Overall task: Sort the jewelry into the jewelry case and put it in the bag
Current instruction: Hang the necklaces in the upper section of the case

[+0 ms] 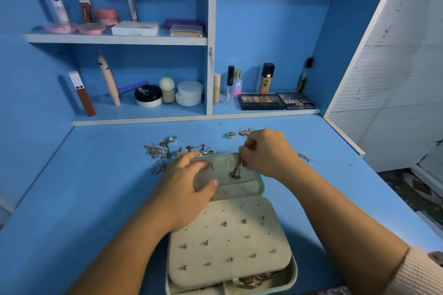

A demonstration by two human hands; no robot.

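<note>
Pinching a gold chain (236, 170) in the curled fingers of the right hand (268, 153), dangling it over the far half of the open jewelry case (239, 189) at the middle of the tabletop's (96, 175) near edge. Pressing the left hand (184, 189) flat there, fingers straight. Leaving loose jewelry (163, 151) heaped beyond, toward the back edge

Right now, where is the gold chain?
In the head view, the gold chain dangles mid-frame from the right hand, over the far half of the open jewelry case, just right of the left hand resting on that half.
</note>
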